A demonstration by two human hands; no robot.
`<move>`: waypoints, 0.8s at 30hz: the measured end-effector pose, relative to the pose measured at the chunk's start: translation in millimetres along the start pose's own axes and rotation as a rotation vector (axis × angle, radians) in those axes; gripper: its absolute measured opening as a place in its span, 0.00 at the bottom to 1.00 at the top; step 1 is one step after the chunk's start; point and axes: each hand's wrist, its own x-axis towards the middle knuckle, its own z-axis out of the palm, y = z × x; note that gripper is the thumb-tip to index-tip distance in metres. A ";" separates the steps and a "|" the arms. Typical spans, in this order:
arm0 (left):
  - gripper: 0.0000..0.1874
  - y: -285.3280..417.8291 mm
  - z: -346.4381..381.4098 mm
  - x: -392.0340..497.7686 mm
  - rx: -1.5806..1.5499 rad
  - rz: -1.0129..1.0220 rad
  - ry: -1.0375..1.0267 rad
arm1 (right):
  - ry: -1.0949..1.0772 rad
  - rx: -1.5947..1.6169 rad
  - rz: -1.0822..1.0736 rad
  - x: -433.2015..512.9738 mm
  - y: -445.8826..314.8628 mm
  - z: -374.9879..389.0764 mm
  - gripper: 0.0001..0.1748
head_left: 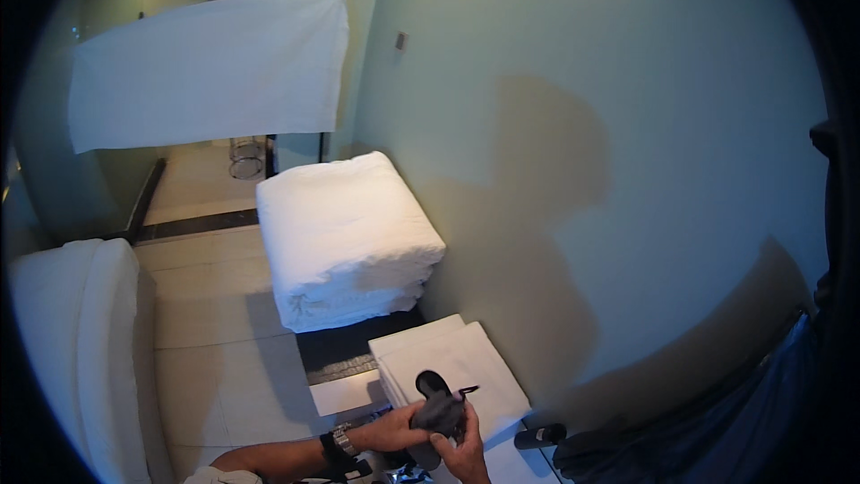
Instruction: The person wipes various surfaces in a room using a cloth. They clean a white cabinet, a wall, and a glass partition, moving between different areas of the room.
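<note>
Both of my hands are at the bottom, right of the middle, around a dark grey cloth item (440, 411). My left hand (393, 426) has its fingers closed on the item's left side, and a metal-banded watch (343, 439) is on that wrist. My right hand (468, 452) grips the item from the right, thumb in front. A dark oval piece (431, 382) sticks out above the cloth, with a thin dark loop (469, 390) beside it. What the item is exactly, I cannot tell. Beneath and beyond the hands lies folded white linen (463, 356).
A tall stack of folded white bedding (349, 235) stands against the wall (645, 148). A black cylindrical container (539, 436) lies right of the linen, near dark fabric (699, 423). At the left is a white-covered bed or seat (80, 349). A white sheet (215, 74) hangs across the passage.
</note>
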 end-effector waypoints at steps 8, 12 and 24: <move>0.31 16.6 -80.8 -41.6 0.090 -0.068 0.057 | -0.261 -0.053 0.113 78.4 39.7 86.6 0.36; 0.35 19.3 -113.6 -95.9 0.089 -0.114 0.193 | -0.490 0.099 0.132 85.3 20.7 131.2 0.32; 0.28 -142.5 -45.6 -475.1 -0.066 -0.204 0.630 | -1.127 -0.061 0.343 -157.5 118.0 343.3 0.44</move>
